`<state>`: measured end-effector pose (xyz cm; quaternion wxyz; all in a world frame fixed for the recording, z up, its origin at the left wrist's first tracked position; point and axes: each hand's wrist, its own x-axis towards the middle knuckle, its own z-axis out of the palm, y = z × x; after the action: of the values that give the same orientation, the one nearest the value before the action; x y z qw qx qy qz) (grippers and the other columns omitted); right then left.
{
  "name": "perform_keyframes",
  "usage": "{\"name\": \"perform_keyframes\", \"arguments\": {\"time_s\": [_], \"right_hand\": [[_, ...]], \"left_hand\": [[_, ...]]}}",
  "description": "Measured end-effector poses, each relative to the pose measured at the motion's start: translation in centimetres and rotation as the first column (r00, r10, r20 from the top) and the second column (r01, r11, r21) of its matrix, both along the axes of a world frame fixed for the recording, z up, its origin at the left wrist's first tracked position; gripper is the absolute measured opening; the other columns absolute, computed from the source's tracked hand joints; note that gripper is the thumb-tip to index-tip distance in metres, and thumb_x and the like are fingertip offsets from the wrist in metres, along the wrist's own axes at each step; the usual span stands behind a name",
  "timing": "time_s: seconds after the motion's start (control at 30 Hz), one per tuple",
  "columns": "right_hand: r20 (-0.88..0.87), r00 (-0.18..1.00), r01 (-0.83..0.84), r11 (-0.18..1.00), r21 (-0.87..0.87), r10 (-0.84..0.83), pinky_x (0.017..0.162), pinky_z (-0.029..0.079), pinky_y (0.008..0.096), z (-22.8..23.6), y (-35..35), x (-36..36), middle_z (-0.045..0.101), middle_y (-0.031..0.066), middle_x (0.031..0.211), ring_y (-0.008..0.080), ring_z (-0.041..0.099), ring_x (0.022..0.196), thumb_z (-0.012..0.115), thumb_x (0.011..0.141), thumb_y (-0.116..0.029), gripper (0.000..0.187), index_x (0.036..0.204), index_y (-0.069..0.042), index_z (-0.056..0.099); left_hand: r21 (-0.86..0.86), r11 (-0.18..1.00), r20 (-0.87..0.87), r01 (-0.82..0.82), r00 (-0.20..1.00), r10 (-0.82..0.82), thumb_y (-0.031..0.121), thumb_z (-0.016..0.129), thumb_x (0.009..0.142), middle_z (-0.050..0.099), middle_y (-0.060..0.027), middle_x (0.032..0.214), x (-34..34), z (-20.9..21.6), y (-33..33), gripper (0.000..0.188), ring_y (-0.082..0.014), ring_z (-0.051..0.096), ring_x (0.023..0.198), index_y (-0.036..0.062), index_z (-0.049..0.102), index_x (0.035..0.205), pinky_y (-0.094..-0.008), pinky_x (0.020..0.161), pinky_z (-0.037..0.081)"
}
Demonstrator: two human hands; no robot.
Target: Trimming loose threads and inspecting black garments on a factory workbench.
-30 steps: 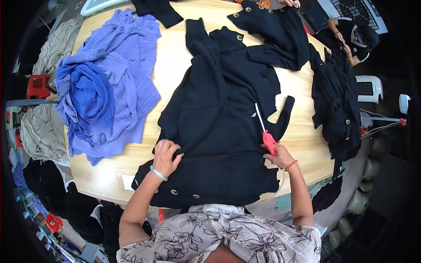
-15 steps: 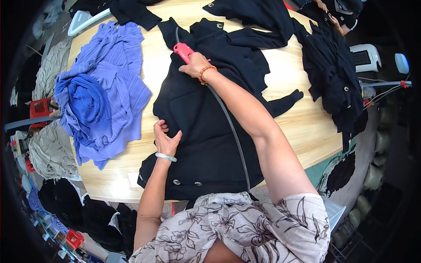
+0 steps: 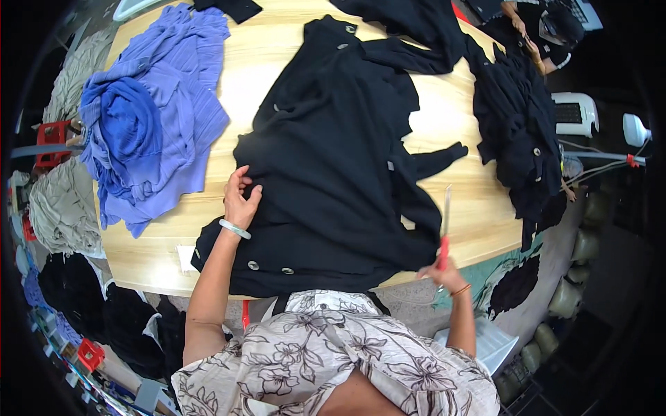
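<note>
A black knit garment (image 3: 326, 159) with metal eyelets lies spread across the table in front of me. My left hand (image 3: 241, 201) rests at its left edge, thumb apart from the loosely bent fingers, holding nothing. Beyond the garment's lower right side, my right hand (image 3: 449, 276) grips a red hand tool (image 3: 443, 254) with a long thin tip pointing away from me. The tool looks like an air blow gun; motion blurs it and my fingers. One black sleeve (image 3: 424, 215) trails along the right side, its end near the tool.
Purple-blue knitwear (image 3: 166, 118) is heaped on the table's left. More black garments lie at the far edge and in a pile (image 3: 513, 132) on the right. A white plastic bin (image 3: 485, 343) stands below the near right edge. Another person (image 3: 541, 38) sits at the far right.
My right hand has swung from the far left of the garment to the near right with the red tool. A sleeve that lay at the far left now lies along the right side.
</note>
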<state>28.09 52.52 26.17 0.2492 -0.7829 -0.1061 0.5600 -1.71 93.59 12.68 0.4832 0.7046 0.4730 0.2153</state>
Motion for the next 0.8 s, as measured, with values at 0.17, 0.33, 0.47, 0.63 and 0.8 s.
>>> {"name": "perform_keyframes", "arguments": {"time_s": [0.17, 0.33, 0.47, 0.63, 0.8], "right_hand": [[0.233, 0.972, 0.020, 0.996, -0.087, 0.001, 0.051, 0.045, 0.0281, -2.1, -0.3, -3.2, 0.069, 0.0075, 0.069, 0.0107, 0.058, 0.054, 0.060, 0.086, -0.015, 0.016, 0.079, -0.002, 0.064], [0.523, 0.845, 0.062, 0.992, 0.106, -0.109, 0.052, 0.045, 0.0313, -0.9, 6.1, 3.3, 0.060, 0.0062, 0.058, 0.0132, 0.058, 0.053, 0.060, 0.090, -0.026, 0.027, 0.078, -0.002, 0.064], [0.600, 0.793, -0.032, 0.976, 0.214, -0.106, 0.056, 0.046, 0.0349, -0.7, 15.0, 6.0, 0.060, 0.0106, 0.062, 0.0204, 0.059, 0.056, 0.066, 0.087, -0.032, 0.033, 0.088, 0.001, 0.063], [0.736, 0.677, -0.201, 0.963, 0.182, 0.002, 0.080, 0.050, 0.0390, -3.6, 25.2, 8.1, 0.065, 0.0219, 0.093, 0.0329, 0.064, 0.089, 0.071, 0.079, -0.046, 0.059, 0.106, 0.005, 0.059], [0.747, 0.646, -0.295, 0.954, 0.054, 0.157, 0.092, 0.047, 0.0433, -6.6, 32.5, 7.4, 0.062, 0.0253, 0.113, 0.0382, 0.060, 0.106, 0.073, 0.072, -0.054, 0.077, 0.119, 0.004, 0.053]], "left_hand": [[-0.175, 0.978, 0.073, -0.110, 0.989, 0.125, 0.032, 0.079, 0.077, 0.059, -0.0110, 0.106, 0.6, -2.5, 0.0, 0.063, -0.0184, 0.053, 0.096, -0.0036, 0.051, 0.121, -0.0301, 0.085, 0.043], [-0.334, 0.931, 0.261, -0.145, 0.935, 0.240, 0.022, 0.075, 0.083, 0.059, -0.0044, 0.105, 2.2, -1.0, 1.2, 0.041, -0.0097, 0.053, 0.093, -0.0018, 0.056, 0.111, -0.0237, 0.084, 0.044], [-0.433, 0.898, 0.515, 0.083, 0.840, 0.170, 0.007, 0.064, 0.088, 0.062, -0.0059, 0.113, 2.9, 5.6, -0.2, 0.032, -0.0121, 0.059, 0.099, -0.0019, 0.057, 0.118, -0.0252, 0.090, 0.045], [-0.520, 0.743, 0.507, 0.421, 0.853, -0.128, 0.012, 0.066, 0.081, 0.060, -0.0107, 0.122, -2.3, 15.9, -5.9, 0.054, -0.0183, 0.056, 0.113, -0.0062, 0.048, 0.129, -0.0319, 0.100, 0.040], [-0.714, 0.642, 0.313, 0.279, 0.948, -0.064, 0.016, 0.063, 0.088, 0.062, -0.0069, 0.115, -9.8, 13.6, -10.4, 0.038, -0.0136, 0.056, 0.104, -0.0041, 0.057, 0.120, -0.0295, 0.096, 0.042]]}}
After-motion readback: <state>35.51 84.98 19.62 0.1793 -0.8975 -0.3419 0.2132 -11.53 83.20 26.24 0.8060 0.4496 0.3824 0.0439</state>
